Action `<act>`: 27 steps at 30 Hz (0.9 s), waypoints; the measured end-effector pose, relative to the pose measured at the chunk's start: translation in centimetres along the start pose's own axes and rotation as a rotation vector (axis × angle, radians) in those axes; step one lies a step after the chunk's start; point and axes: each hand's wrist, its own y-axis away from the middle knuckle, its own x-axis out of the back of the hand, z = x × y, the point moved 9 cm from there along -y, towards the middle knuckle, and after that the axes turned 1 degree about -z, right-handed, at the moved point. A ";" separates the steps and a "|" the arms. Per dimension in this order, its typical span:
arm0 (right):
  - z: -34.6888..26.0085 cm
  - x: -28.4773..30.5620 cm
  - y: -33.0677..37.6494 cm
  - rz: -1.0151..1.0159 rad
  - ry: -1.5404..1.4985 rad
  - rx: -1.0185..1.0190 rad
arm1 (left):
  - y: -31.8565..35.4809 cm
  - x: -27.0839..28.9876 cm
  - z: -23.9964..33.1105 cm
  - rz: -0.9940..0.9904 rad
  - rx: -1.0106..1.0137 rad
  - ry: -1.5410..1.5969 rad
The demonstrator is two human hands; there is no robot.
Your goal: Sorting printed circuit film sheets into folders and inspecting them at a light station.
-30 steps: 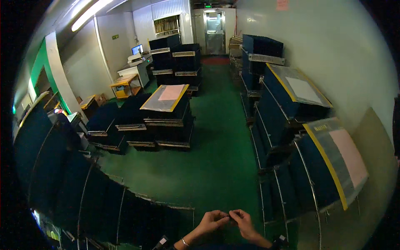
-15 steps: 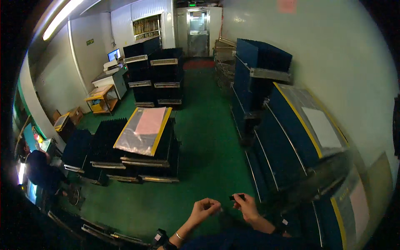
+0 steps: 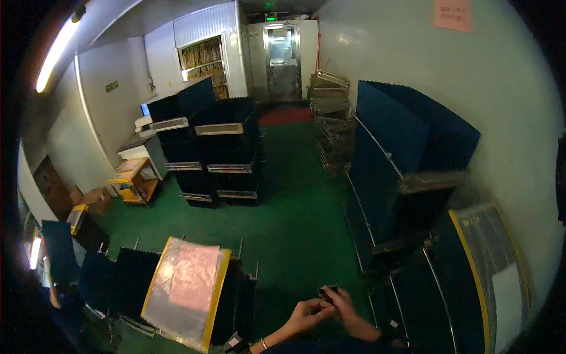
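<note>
Low in the head view, my left hand [image 3: 308, 317] and my right hand [image 3: 346, 308] meet in front of me. A small black object [image 3: 328, 290] sits in the closed fingers of my right hand; its kind is too small to tell. The left fingers are pinched against the right ones, just below that object, and whatever they hold is hidden. A metal bangle circles my left wrist.
Stacked racks of dark blue panels line the right wall [image 3: 413, 135] and stand at left [image 3: 227, 141]. A clear, yellow-edged sleeve with pink paper [image 3: 191, 277] lies on the near-left rack. Beyond the green aisle [image 3: 289, 194] is a metal door [image 3: 284, 71]. A person's arm [image 3: 54, 295] shows far left.
My hands, apart before, have come together at the black object. The view has moved forward and tilted up; the racks on both sides appear nearer and lower.
</note>
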 end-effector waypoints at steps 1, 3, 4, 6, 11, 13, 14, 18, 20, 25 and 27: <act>-0.9 -0.9 -3.2 -0.018 -0.035 0.011 | -3.5 2.2 -0.1 0.016 0.010 -0.002; -4.6 -1.9 -10.0 -0.004 0.266 0.332 | -10.6 6.8 -0.2 0.028 0.019 0.010; -7.5 -3.6 -12.4 -0.007 0.561 0.651 | -14.3 8.9 -0.3 0.001 0.027 -0.012; -10.7 -5.3 -20.1 0.069 0.639 0.591 | -21.6 13.8 0.4 -0.030 0.026 -0.022; -16.0 -8.4 -38.6 -0.004 0.020 0.300 | -38.9 25.7 9.2 0.020 -0.236 0.072; -22.6 -11.3 -42.8 0.161 0.003 0.399 | -44.1 29.5 13.7 0.010 -0.173 0.041; -25.7 -13.1 -44.9 0.182 -0.005 0.398 | -47.6 31.3 15.5 -0.013 -0.139 -0.001; -32.3 -14.5 -55.2 0.398 0.234 0.370 | -59.7 38.6 15.2 0.001 0.047 -0.064; -34.1 -14.3 -62.8 0.423 0.220 0.361 | -66.9 43.4 15.3 0.132 0.042 -0.162; -43.1 -18.0 -83.4 0.351 0.079 0.502 | -87.4 51.6 17.2 0.221 -0.180 -0.100; -48.0 -19.8 -90.1 0.317 0.118 0.589 | -94.2 55.3 19.1 0.208 -0.178 0.023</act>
